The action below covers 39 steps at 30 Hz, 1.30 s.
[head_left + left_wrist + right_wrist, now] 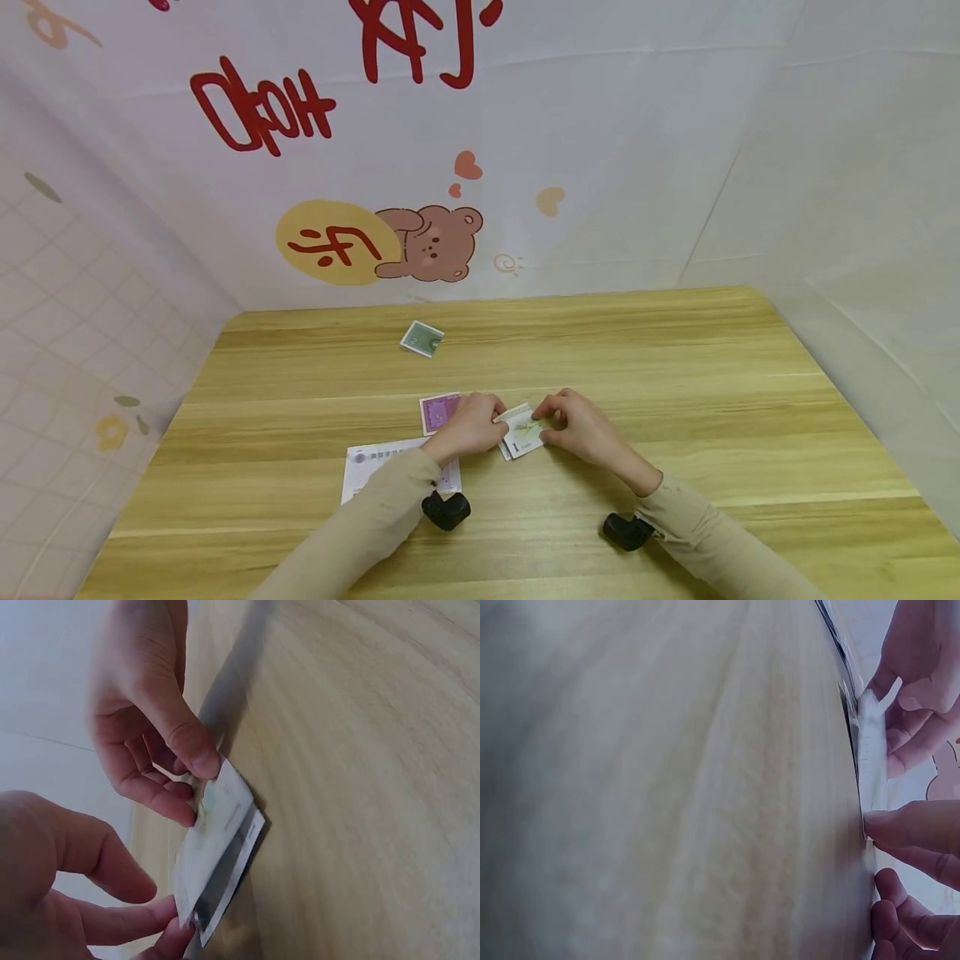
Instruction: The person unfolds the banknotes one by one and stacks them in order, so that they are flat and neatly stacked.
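Note:
Both hands work at a pale paper banknote (525, 429) with a yellow-green print, low over the wooden table. My left hand (472, 421) pinches its left edge with the fingertips. On the opposite side, my right hand (581, 425) holds the note between thumb and fingers. Under it lies a second note (238, 864), whose edge sticks out and leaves a dark gap between the two in the left wrist view. Seen edge-on in the right wrist view, the pale note (871, 754) bends upward near the left hand's fingers.
A purple note (437, 413) lies partly behind the left hand. Beneath the left forearm is a white printed sheet (375, 458). Small green notes (422, 339) are stacked farther back on the table (637, 350). A printed white cloth (615, 167) hangs behind.

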{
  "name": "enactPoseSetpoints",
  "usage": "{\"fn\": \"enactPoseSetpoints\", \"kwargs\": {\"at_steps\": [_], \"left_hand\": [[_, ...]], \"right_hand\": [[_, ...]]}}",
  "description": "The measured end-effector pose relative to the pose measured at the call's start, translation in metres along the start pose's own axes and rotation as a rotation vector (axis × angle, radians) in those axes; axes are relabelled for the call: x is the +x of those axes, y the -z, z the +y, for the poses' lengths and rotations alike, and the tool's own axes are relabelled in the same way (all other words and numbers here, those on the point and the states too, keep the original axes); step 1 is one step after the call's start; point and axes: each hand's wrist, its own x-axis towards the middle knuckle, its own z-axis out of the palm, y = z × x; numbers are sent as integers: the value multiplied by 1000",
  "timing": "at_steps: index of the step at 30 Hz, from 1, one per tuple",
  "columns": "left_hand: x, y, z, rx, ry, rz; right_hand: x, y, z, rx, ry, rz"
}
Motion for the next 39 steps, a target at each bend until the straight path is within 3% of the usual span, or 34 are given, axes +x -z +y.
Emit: {"fn": "enactPoseSetpoints", "kwargs": {"at_steps": [9,15,18,25,31,39], "left_hand": [[2,-4,0,-63,32,-17],[0,-4,-6,-355,-12,-63],[-2,-6,-7,-433,-18,-82],[-3,-10,-7,-512,-43,-50],[-1,-12,-4,-627,-19,10],[-2,-11,0,-811,-36,78]], "right_hand": [[-1,0,-1,-14,-5,-2],[0,0,0,-19,21,-5],[1,0,-1,-20,22,-7],[0,-3,-2,-5,33,-10],[-2,-6,-6,158,132,2],[-2,-6,-21,222,190,95]]}}
